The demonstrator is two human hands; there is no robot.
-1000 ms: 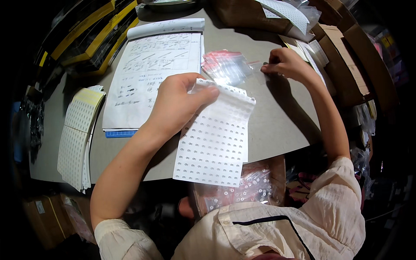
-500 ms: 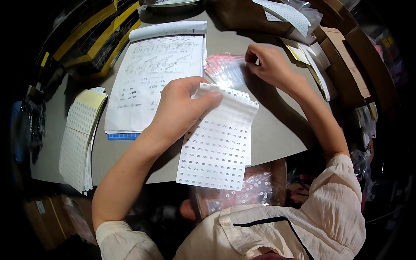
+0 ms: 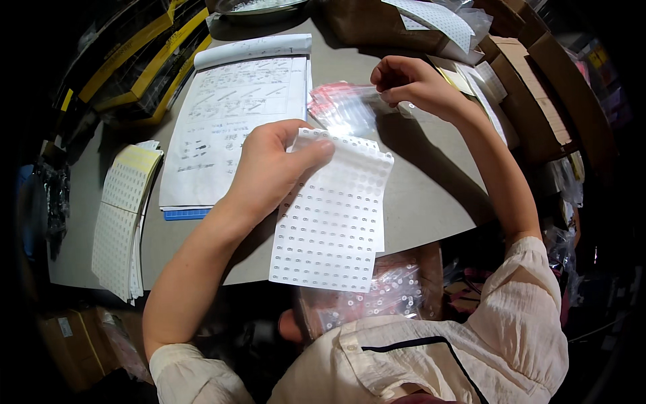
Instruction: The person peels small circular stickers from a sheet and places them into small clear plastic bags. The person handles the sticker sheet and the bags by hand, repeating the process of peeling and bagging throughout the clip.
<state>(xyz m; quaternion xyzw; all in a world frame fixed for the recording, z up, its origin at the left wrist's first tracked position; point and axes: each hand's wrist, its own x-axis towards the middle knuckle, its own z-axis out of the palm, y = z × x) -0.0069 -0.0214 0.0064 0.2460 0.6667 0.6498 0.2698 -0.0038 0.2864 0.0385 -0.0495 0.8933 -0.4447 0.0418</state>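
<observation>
The right hand [image 3: 418,87] has moved left to the clear bags [image 3: 343,111] on the bench [image 3: 424,202], now within its reach; I cannot tell whether its curled fingers [image 3: 387,71] grip one. The left hand [image 3: 266,168] pinches the sticker sheet [image 3: 330,232] over the near edge.

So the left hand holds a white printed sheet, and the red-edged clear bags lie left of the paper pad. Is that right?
Not quite: the red-edged clear bags lie right of the paper pad, as the head view shows. The left hand does hold a white printed sheet.
</observation>
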